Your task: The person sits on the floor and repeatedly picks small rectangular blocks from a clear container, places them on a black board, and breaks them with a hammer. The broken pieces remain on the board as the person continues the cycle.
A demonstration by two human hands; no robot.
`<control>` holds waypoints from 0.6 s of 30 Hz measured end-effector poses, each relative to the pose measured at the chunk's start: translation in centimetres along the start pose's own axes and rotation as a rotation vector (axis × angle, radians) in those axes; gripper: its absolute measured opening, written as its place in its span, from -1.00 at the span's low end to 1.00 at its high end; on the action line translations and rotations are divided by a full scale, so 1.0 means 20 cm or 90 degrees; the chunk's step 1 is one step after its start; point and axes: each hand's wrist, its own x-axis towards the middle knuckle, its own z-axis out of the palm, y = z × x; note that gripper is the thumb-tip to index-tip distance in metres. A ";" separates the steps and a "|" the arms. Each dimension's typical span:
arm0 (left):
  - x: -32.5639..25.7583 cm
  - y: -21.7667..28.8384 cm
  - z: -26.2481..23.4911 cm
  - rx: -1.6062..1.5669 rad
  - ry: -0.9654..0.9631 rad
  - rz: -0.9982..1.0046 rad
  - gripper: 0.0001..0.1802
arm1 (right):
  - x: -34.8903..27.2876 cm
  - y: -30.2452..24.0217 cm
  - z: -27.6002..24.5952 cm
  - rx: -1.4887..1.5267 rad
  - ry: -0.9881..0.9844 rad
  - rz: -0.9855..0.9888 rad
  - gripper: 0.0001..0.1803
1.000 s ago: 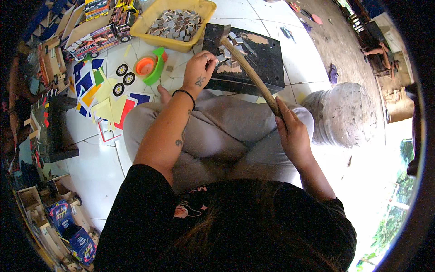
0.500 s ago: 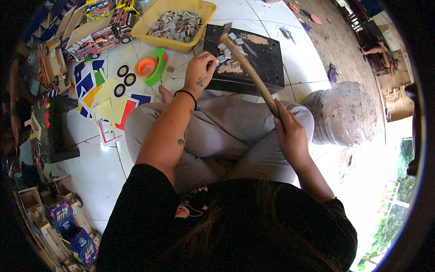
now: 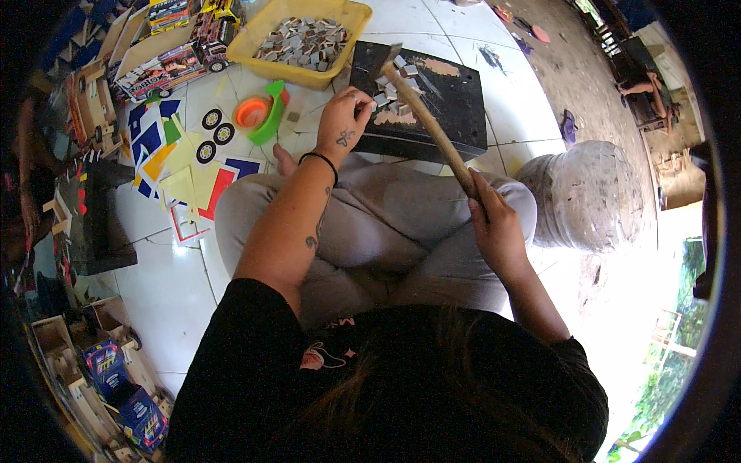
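Observation:
My right hand (image 3: 498, 224) is wrapped round the lower end of a hammer's wooden handle. The hammer (image 3: 432, 127) slants up and left, its metal head over a low black block (image 3: 463, 119) in front of my crossed legs. My left hand (image 3: 343, 119) is closed in a pinch at the block's left edge; whatever is between the fingertips is too small to make out. Beside those fingertips, small grey-and-white square pieces (image 3: 387, 96) lie in a loose pile on the block, partly hidden by the hammer.
A yellow basin (image 3: 301, 76) of similar pieces stands beyond my left hand. Left of it are toy trucks (image 3: 166, 69), black wheels (image 3: 212, 135), an orange bowl (image 3: 251, 113), a green plastic piece (image 3: 270, 119) and coloured sheets (image 3: 174, 162). A wrapped round bundle (image 3: 583, 197) stands by my right knee.
The hammer's head has dipped slightly toward me over the block. Both hands keep nearly the same place and grip.

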 end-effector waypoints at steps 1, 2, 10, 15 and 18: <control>-0.01 0.00 0.00 -0.011 0.002 -0.005 -0.90 | 0.00 0.00 0.00 0.013 0.015 -0.009 -0.45; 0.00 0.01 0.01 -0.018 0.001 -0.013 -0.89 | 0.00 0.00 -0.01 0.016 0.002 0.003 -0.44; -0.01 0.02 0.01 0.034 -0.004 -0.017 -0.84 | 0.00 -0.03 -0.02 -0.028 0.003 -0.034 -0.36; -0.01 0.03 0.01 0.045 -0.006 -0.043 -0.84 | 0.01 -0.03 0.00 -0.067 -0.030 -0.024 -0.31; -0.01 0.03 0.01 0.045 0.007 -0.024 -0.84 | 0.00 -0.02 0.00 -0.062 -0.028 -0.022 -0.30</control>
